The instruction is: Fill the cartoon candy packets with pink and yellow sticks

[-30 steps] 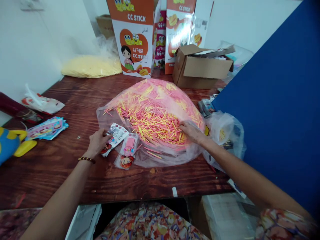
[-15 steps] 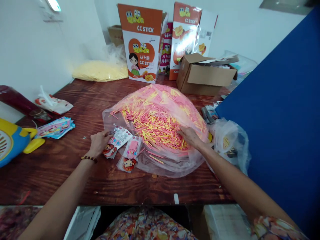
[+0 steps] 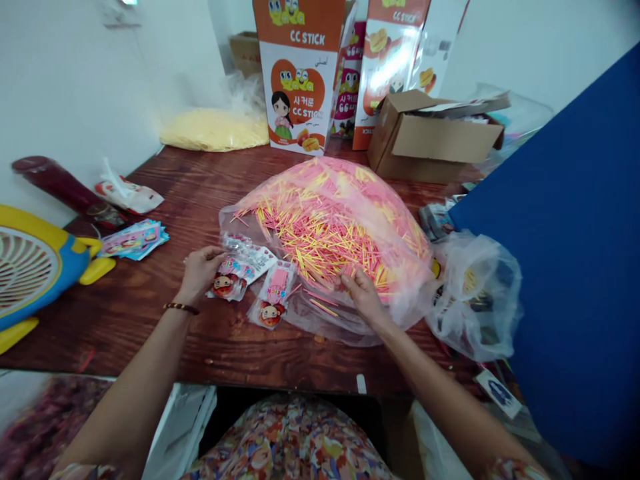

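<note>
My left hand point(image 3: 200, 272) is closed at the edge of a small printed plastic packet point(image 3: 233, 275) with a cartoon face, one of several lying overlapped. Just right of them lies a clear packet point(image 3: 274, 292) filled with pink sticks. A large transparent bag point(image 3: 400, 233) lies spread open, heaped with thin pink and yellow sticks point(image 3: 325, 233). At the heap's front edge my right hand point(image 3: 364, 297) has its fingers pinched together on some sticks; how many is hidden. A few loose sticks point(image 3: 323, 303) rest on the bag's front flap.
Tall printed cartons point(image 3: 300, 80) and an open brown box point(image 3: 435, 143) stand at the back, beside a bag of yellow sticks point(image 3: 215, 130). On the left are a yellow-blue fan point(image 3: 40, 267), tissues point(image 3: 130, 195) and blue cards point(image 3: 135, 240). A knotted plastic bag point(image 3: 475, 293) sits right, by a blue panel point(image 3: 575, 253).
My right hand has drawn back from the heap's right side towards its front middle, fingers now pinched. My left hand stays by the packets, whose top has lifted slightly. The view has shifted.
</note>
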A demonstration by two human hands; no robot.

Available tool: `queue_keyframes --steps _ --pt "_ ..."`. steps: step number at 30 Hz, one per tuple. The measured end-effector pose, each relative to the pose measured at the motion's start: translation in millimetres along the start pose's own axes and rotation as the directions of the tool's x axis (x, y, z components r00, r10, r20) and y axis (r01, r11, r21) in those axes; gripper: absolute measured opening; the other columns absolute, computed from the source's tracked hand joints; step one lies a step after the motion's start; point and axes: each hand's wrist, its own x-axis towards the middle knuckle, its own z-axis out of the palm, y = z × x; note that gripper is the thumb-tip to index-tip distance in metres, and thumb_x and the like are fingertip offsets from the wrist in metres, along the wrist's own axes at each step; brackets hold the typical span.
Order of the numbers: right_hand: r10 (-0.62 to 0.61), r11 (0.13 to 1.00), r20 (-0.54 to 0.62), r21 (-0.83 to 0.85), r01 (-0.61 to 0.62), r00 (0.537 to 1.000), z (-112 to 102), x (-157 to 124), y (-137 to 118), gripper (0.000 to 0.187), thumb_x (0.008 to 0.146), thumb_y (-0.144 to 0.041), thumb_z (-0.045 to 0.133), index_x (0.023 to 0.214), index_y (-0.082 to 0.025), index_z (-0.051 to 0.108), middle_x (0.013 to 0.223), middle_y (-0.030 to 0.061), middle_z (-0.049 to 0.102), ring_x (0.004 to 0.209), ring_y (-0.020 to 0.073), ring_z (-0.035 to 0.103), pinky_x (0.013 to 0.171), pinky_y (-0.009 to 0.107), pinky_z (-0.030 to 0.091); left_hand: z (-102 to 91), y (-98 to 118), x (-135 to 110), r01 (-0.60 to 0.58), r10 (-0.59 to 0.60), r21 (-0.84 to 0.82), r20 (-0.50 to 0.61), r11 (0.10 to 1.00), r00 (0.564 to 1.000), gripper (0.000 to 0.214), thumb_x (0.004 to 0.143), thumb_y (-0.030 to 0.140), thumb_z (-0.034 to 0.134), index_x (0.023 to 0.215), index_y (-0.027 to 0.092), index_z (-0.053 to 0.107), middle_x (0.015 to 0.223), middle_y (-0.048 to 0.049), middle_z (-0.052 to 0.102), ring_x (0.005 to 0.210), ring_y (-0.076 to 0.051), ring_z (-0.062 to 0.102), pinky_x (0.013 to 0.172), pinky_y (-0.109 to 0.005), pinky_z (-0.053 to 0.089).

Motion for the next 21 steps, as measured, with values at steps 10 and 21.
queue_keyframes --steps 10,21 --pt "0.074 0.992 0.015 -0.1 -0.072 0.997 16.2 -32.1 26.9 0.019 0.089 -0.04 0.053 0.098 -0.023 0.058 0.091 0.002 0.067 0.081 0.0179 0.061 0.08 0.034 0.049 1.3 4.8 -7.8 -0.081 0.081 0.268 0.011 0.96 0.997 0.038 0.083 0.038 0.056 0.108 0.017 0.076 0.11 -0.0097 0.076 0.104 -0.028 0.068 0.095 -0.035 0.049" --pt "0.132 0.988 -0.04 0.092 -0.128 0.99 21.3 -22.4 16.0 0.023 0.081 -0.044 0.061 0.089 -0.023 0.06 0.073 -0.0007 0.063 0.068 0.0172 0.058 0.069 0.033 0.049 -15.8 71.6 -42.6 0.119 -0.097 -0.399 0.074 0.909 0.993 0.031 0.066 0.035 0.075 0.089 0.016 0.071 0.079 0.0002 0.069 0.063 -0.012 0.057 0.061 -0.024 0.048"
